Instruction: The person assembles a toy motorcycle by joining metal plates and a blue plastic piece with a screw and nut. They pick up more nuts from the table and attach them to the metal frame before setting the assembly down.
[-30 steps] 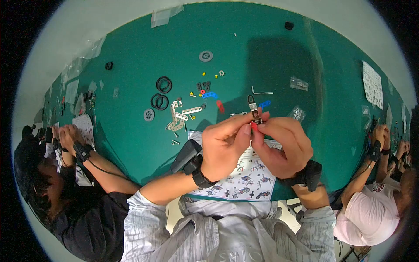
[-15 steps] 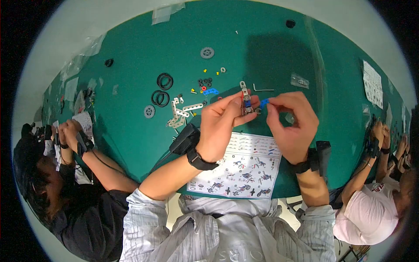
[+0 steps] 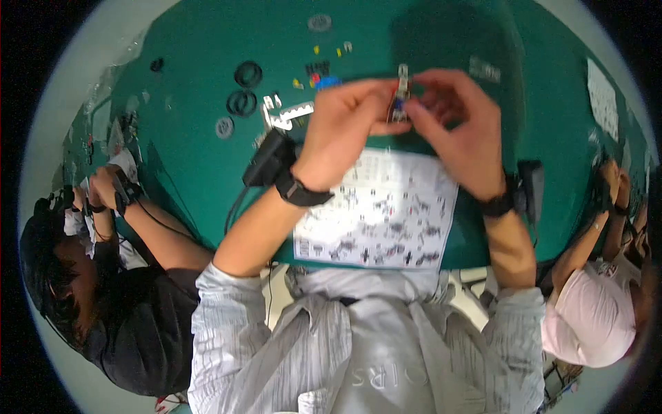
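Observation:
Between my two hands is a small assembly [image 3: 401, 98] of metal, red and blue parts, held upright above the instruction sheet's far edge. My left hand [image 3: 345, 131] pinches it from the left side. From the right, the fingers of my right hand [image 3: 460, 124] close on the same assembly, thumb against its middle. The blue piece at my right fingertips cannot be made out separately. Below my hands lies the printed instruction sheet [image 3: 376, 221] with diagrams and a bright glare patch.
Left of my hands lie black rubber rings [image 3: 242, 103], a grey wheel [image 3: 225, 127], white perforated strips [image 3: 296, 113] and a blue part [image 3: 328, 82]. Another grey wheel [image 3: 319, 23] is farther back. A plastic bag [image 3: 485, 70] lies right. People sit on both sides.
My right hand has moved in against the assembly, and its blue piece is no longer visible apart. The view has shifted, so table items appear higher in the picture.

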Tool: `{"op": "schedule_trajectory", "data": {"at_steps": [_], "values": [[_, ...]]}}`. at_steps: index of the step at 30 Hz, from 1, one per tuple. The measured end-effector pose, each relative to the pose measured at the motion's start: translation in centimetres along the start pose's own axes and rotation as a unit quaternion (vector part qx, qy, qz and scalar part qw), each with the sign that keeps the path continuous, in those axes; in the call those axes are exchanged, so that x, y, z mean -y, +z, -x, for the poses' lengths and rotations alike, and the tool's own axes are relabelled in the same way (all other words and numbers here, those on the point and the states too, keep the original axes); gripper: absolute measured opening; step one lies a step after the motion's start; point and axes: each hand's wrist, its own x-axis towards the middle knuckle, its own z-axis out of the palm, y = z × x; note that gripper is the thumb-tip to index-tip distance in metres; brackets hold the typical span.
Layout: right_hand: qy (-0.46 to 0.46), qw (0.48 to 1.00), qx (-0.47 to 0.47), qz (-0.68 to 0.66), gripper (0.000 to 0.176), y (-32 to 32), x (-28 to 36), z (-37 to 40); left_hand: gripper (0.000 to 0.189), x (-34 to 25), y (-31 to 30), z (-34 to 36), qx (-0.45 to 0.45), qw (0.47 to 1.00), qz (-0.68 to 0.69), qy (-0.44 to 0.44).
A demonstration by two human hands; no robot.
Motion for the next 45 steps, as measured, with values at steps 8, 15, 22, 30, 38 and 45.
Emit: {"op": "schedule_trajectory", "data": {"at_steps": [8,15,22,30,38,45], "values": [[0.028,0.997,-0.016,-0.067,0.023,0.9,-2.6,0.0,0.030,0.2,0.2,-0.3,-0.029,0.999,-0.029,0.034],[-0.001,0.997,0.013,-0.076,0.022,0.8,-3.0,-0.3,0.026,0.0,0.0,-0.4,-0.022,0.998,-0.037,0.045],[0.034,0.992,0.002,-0.123,0.017,0.9,-2.3,-0.2,0.015,0.8,0.2,-0.5,-0.027,0.997,0.009,0.068],[0.050,0.987,-0.006,-0.155,0.017,1.0,-1.9,-0.1,0.015,0.9,0.3,-0.3,-0.021,0.998,0.053,0.031],[0.043,0.991,-0.012,-0.130,0.017,0.5,-1.3,-0.3,0.015,0.0,0.8,-0.1,-0.045,0.998,0.041,0.015],[0.057,0.988,0.014,-0.142,0.016,-0.5,-0.1,-0.4,0.016,0.0,0.8,0.5,-0.043,0.997,-0.023,0.065]]}}
